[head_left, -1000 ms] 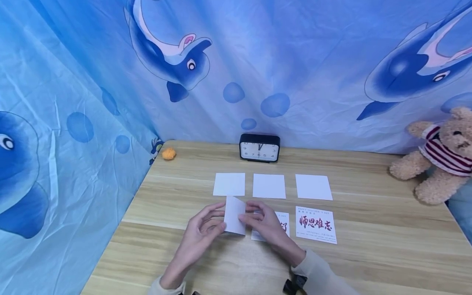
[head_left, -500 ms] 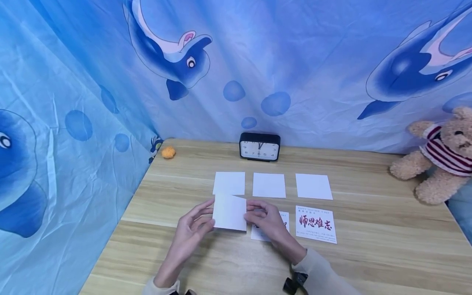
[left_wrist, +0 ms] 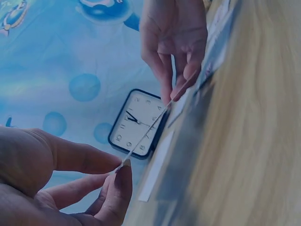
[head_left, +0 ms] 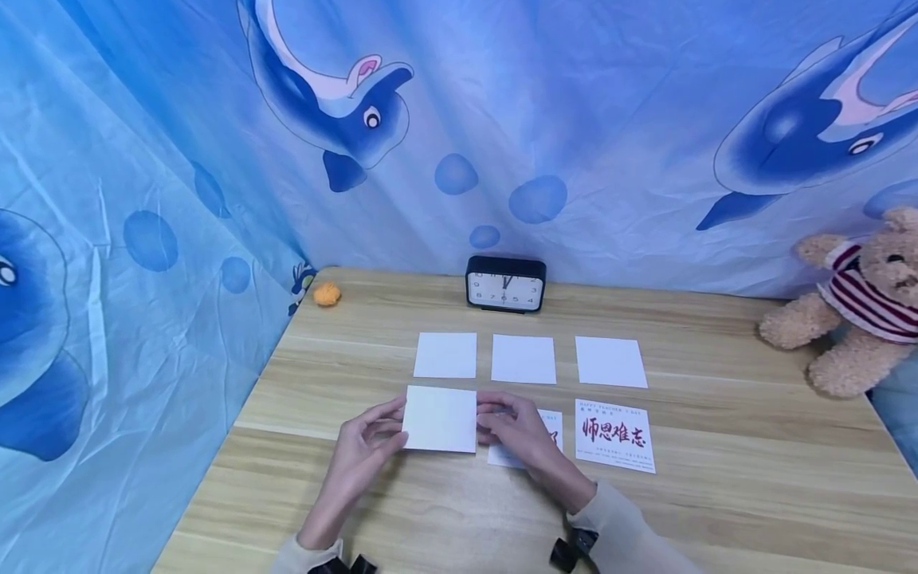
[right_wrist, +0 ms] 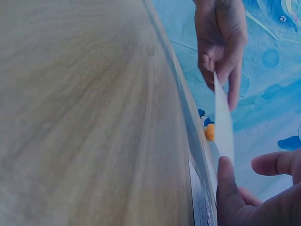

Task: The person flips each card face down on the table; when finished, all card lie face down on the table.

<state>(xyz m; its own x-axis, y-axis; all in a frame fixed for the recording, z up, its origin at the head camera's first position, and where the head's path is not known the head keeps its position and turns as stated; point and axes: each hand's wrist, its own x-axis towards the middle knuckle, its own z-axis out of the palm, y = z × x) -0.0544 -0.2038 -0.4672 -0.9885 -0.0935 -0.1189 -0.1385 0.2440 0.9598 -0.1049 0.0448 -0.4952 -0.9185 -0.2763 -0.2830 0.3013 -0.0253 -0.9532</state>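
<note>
A blank white card (head_left: 440, 419) is held up over the table between both hands. My left hand (head_left: 358, 448) pinches its left edge between thumb and fingers, also seen on the left hand (left_wrist: 89, 174) in the left wrist view. At the opposite edge, my right hand (head_left: 522, 430) holds the card with thumb and curled fingers, its index finger standing off in the right wrist view. Under the right hand lies a printed card (head_left: 506, 458), partly covered. Beside it is another card (head_left: 614, 437) with red Chinese characters. Behind them are three blank cards, including the middle card (head_left: 523, 359).
A black-framed clock (head_left: 505, 285) stands at the back of the wooden table (head_left: 717, 494). An orange fuzzy ball (head_left: 327, 294) lies at the back left corner, and a teddy bear (head_left: 861, 299) sits at the right. A blue dolphin curtain (head_left: 610, 96) hangs behind.
The held card has turned from a narrow, angled view to facing the camera broadly and has tipped lower. The left hand has moved left and slightly down; the right hand stays nearly in place.
</note>
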